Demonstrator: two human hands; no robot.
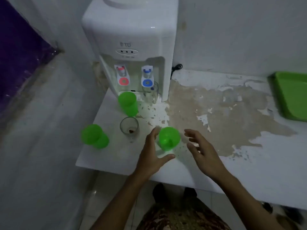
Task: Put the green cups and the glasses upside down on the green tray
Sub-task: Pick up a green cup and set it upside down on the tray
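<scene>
We have nothing on the flat green plastic tray (289, 95) yet; it lies bare, far right on the worn white counter (216, 117). Our left hand (152, 156) and right hand (201, 151) spread open either side of the nearest bright green plastic cup (168, 138), gripping nothing. Two more green cups (127, 103) (94, 136) and two clear glasses (129, 127) (150, 94) wait near the white water dispenser (131, 47), marked "TU" as far as we can read.
</scene>
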